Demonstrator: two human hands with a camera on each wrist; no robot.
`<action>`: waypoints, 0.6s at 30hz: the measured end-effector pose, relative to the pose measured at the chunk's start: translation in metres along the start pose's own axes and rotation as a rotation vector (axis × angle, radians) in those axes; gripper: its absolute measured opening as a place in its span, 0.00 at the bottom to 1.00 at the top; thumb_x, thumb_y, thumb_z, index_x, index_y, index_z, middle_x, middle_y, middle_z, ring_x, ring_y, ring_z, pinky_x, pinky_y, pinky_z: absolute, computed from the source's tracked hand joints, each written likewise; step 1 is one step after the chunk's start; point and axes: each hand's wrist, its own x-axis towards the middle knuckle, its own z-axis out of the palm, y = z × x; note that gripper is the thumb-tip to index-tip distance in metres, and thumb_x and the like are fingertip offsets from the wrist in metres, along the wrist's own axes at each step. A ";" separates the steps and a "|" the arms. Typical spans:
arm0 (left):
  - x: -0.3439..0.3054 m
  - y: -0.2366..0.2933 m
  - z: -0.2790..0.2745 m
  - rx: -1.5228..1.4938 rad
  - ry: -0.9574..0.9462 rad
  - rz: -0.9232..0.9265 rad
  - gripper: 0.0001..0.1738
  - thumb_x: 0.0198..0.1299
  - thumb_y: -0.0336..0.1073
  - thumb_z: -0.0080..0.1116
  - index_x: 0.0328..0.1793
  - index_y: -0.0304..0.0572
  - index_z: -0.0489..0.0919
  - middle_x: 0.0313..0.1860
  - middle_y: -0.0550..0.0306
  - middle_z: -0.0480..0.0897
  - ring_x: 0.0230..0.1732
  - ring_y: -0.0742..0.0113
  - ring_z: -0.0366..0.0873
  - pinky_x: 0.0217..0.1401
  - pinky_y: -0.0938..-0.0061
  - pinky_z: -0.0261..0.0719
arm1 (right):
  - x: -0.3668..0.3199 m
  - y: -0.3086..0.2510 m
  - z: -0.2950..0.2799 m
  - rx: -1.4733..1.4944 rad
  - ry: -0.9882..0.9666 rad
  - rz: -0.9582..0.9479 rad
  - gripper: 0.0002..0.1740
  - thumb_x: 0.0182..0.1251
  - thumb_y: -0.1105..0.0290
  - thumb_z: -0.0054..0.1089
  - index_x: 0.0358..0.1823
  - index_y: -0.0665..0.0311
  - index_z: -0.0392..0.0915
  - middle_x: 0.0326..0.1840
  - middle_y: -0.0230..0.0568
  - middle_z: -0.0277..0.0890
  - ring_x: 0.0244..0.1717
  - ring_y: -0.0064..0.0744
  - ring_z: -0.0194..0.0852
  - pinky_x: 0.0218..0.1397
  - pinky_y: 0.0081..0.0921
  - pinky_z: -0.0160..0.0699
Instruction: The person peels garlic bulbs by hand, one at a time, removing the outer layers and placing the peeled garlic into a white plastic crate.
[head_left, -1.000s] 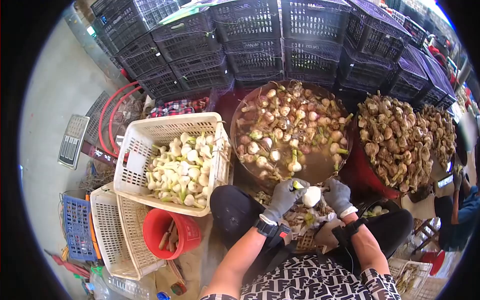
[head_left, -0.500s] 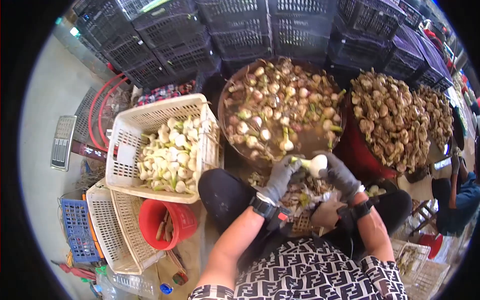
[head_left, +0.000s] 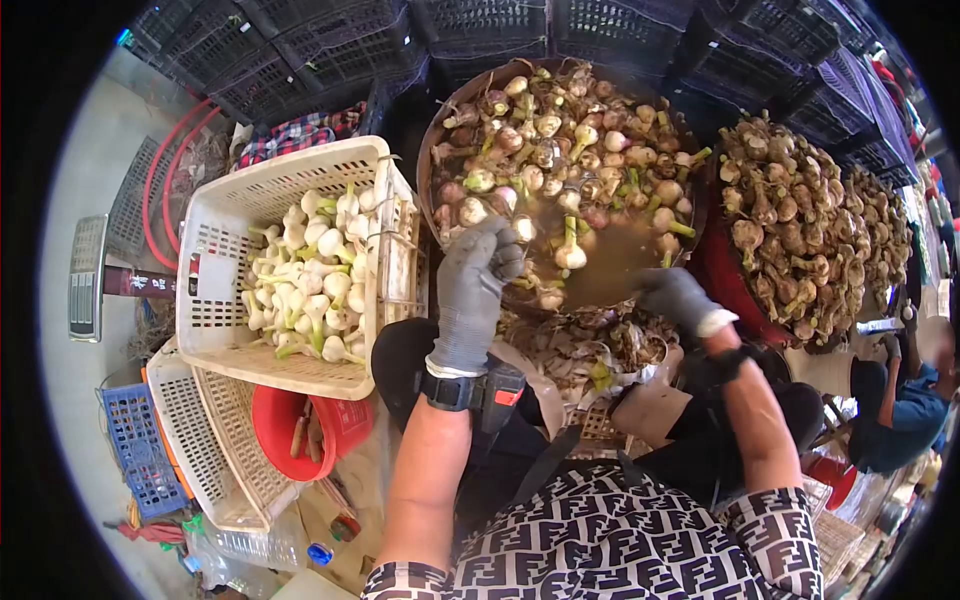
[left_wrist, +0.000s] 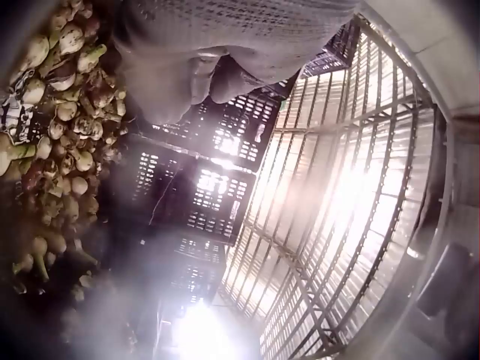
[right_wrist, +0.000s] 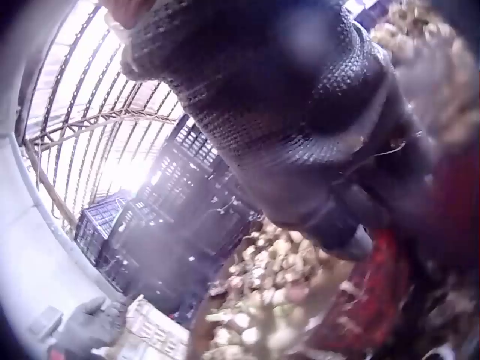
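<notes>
My left hand [head_left: 482, 268], in a grey knit glove, is raised at the tub's left edge with its fingers curled in; no bulb shows in it. In the left wrist view its gloved fingers [left_wrist: 180, 82] are bent. My right hand [head_left: 676, 298], also gloved and blurred, reaches over the tub's near right rim; I cannot tell whether it holds anything. The round tub [head_left: 428, 180] contains murky water and many garlic bulbs [head_left: 548, 125] with stems. Peeled white garlic bulbs [head_left: 318, 262] fill part of the white plastic crate [head_left: 275, 365] at left.
Dirty unpeeled garlic [head_left: 785, 230] is heaped right of the tub. Dark crates [head_left: 480, 30] are stacked behind. Between my knees lie peelings [head_left: 600, 350]. A red bucket [head_left: 345, 430] with tools stands at lower left, near a blue basket [head_left: 145, 445]. Another person [head_left: 900, 410] sits at far right.
Both hands held one peeled garlic bulb by its stem and head earlier. They have parted: the left moved up and left, no bulb visible in it; the right moved toward the tub.
</notes>
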 end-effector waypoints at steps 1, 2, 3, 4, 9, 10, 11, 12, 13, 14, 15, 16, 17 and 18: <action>0.001 0.000 0.002 0.013 -0.056 -0.003 0.15 0.59 0.35 0.46 0.50 0.37 0.71 0.37 0.57 0.76 0.34 0.71 0.74 0.36 0.78 0.75 | 0.025 -0.010 0.018 -0.020 -0.066 -0.109 0.14 0.52 0.63 0.50 0.41 0.49 0.76 0.38 0.40 0.76 0.41 0.42 0.73 0.45 0.32 0.71; 0.001 0.002 0.006 0.019 -0.046 -0.001 0.15 0.59 0.35 0.46 0.49 0.36 0.71 0.37 0.57 0.76 0.34 0.71 0.74 0.36 0.78 0.75 | 0.048 -0.023 0.038 -0.065 -0.050 -0.113 0.13 0.51 0.63 0.51 0.39 0.51 0.77 0.38 0.41 0.76 0.41 0.42 0.74 0.44 0.32 0.72; 0.001 0.003 0.008 0.019 -0.036 -0.004 0.15 0.59 0.35 0.46 0.49 0.36 0.71 0.37 0.57 0.76 0.34 0.71 0.74 0.36 0.78 0.75 | 0.070 -0.037 0.057 -0.111 -0.033 -0.117 0.13 0.51 0.63 0.51 0.38 0.54 0.78 0.39 0.41 0.76 0.40 0.42 0.74 0.43 0.31 0.73; 0.002 0.003 0.008 0.041 -0.022 0.009 0.15 0.59 0.35 0.46 0.49 0.35 0.71 0.37 0.56 0.76 0.34 0.72 0.74 0.36 0.79 0.75 | 0.089 -0.046 0.077 -0.187 -0.018 -0.082 0.13 0.51 0.63 0.50 0.36 0.56 0.78 0.39 0.42 0.76 0.40 0.42 0.74 0.43 0.31 0.73; 0.008 0.003 0.007 0.070 -0.018 0.008 0.16 0.59 0.35 0.45 0.50 0.34 0.70 0.37 0.56 0.76 0.34 0.73 0.74 0.37 0.79 0.74 | 0.148 -0.057 0.136 -0.421 -0.077 -0.013 0.14 0.54 0.63 0.46 0.36 0.56 0.80 0.41 0.43 0.77 0.44 0.40 0.75 0.44 0.33 0.74; 0.006 0.005 0.011 0.088 -0.008 0.009 0.16 0.59 0.35 0.45 0.50 0.34 0.70 0.38 0.56 0.75 0.34 0.73 0.74 0.37 0.79 0.73 | 0.152 -0.055 0.137 -0.430 -0.124 0.081 0.14 0.54 0.63 0.47 0.36 0.57 0.80 0.41 0.42 0.77 0.44 0.40 0.75 0.43 0.33 0.74; 0.007 0.006 0.012 0.085 -0.001 0.012 0.16 0.59 0.35 0.45 0.50 0.34 0.70 0.38 0.56 0.75 0.34 0.73 0.74 0.37 0.79 0.73 | 0.149 -0.066 0.127 -0.438 -0.172 0.178 0.14 0.54 0.63 0.47 0.36 0.57 0.80 0.42 0.41 0.77 0.44 0.41 0.75 0.43 0.32 0.74; 0.007 0.006 0.013 0.115 0.014 -0.016 0.15 0.60 0.35 0.45 0.50 0.34 0.70 0.37 0.56 0.75 0.34 0.73 0.74 0.37 0.80 0.73 | 0.140 -0.068 0.109 -0.484 -0.232 0.175 0.14 0.53 0.61 0.47 0.36 0.57 0.80 0.42 0.40 0.77 0.45 0.40 0.74 0.41 0.32 0.75; 0.006 0.005 0.014 0.142 0.024 -0.046 0.15 0.60 0.35 0.44 0.50 0.34 0.70 0.37 0.56 0.76 0.34 0.73 0.74 0.37 0.80 0.73 | 0.135 -0.058 0.101 -0.524 -0.260 0.111 0.15 0.50 0.59 0.51 0.36 0.58 0.79 0.41 0.43 0.76 0.45 0.41 0.74 0.43 0.32 0.74; 0.007 0.001 0.013 0.135 0.010 -0.051 0.15 0.60 0.33 0.44 0.50 0.34 0.70 0.37 0.56 0.76 0.33 0.73 0.74 0.36 0.80 0.74 | 0.130 -0.042 0.096 -0.411 -0.188 0.133 0.17 0.48 0.58 0.53 0.36 0.58 0.79 0.41 0.44 0.76 0.44 0.42 0.74 0.44 0.32 0.72; 0.008 0.000 0.014 0.126 -0.001 -0.050 0.15 0.60 0.33 0.44 0.50 0.34 0.70 0.37 0.56 0.76 0.33 0.73 0.74 0.36 0.80 0.74 | 0.125 -0.026 0.090 -0.300 -0.111 0.156 0.18 0.46 0.56 0.55 0.36 0.59 0.78 0.40 0.45 0.76 0.43 0.43 0.74 0.45 0.32 0.71; 0.008 -0.002 0.016 0.170 -0.010 -0.060 0.15 0.60 0.33 0.45 0.50 0.34 0.70 0.37 0.56 0.76 0.33 0.74 0.74 0.36 0.81 0.74 | 0.113 -0.017 0.077 -0.177 -0.081 0.197 0.20 0.45 0.55 0.57 0.37 0.60 0.78 0.39 0.46 0.76 0.43 0.45 0.73 0.46 0.33 0.70; 0.006 -0.005 0.019 0.215 -0.021 -0.071 0.15 0.60 0.33 0.45 0.50 0.34 0.70 0.36 0.57 0.77 0.33 0.74 0.75 0.36 0.81 0.74 | 0.101 -0.008 0.065 -0.053 -0.049 0.238 0.22 0.44 0.53 0.58 0.37 0.61 0.77 0.39 0.47 0.76 0.42 0.47 0.72 0.46 0.34 0.69; 0.004 -0.008 0.022 0.207 -0.034 -0.072 0.15 0.60 0.33 0.45 0.50 0.34 0.70 0.36 0.57 0.77 0.33 0.74 0.75 0.36 0.81 0.74 | 0.095 0.003 0.061 0.036 0.002 0.304 0.23 0.44 0.52 0.61 0.38 0.62 0.77 0.36 0.46 0.77 0.40 0.45 0.74 0.43 0.33 0.69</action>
